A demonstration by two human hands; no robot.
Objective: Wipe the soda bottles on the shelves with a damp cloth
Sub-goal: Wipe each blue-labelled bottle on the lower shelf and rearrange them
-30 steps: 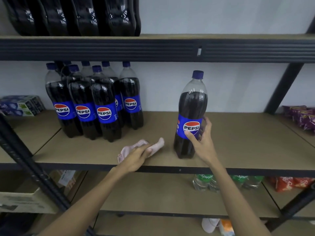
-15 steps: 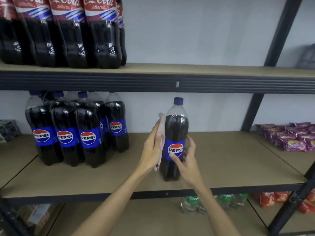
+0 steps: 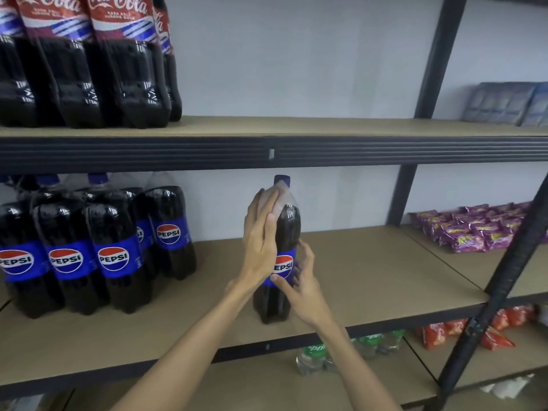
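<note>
A clear plastic Pepsi bottle (image 3: 289, 229) of dark cola stands on the tan middle shelf (image 3: 370, 277), the right hand (image 3: 304, 290) with fingers curled round its label, the left hand (image 3: 261, 235) with fingers flat, pressing a pale pink cloth (image 3: 277, 200) to its shoulder.

Cloth (image 3: 276, 201) under left hand (image 3: 259, 235) on Pepsi bottle (image 3: 289, 229)

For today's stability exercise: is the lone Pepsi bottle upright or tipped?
Upright. The Pepsi bottle stands base-down on the shelf, blue cap at top.
</note>
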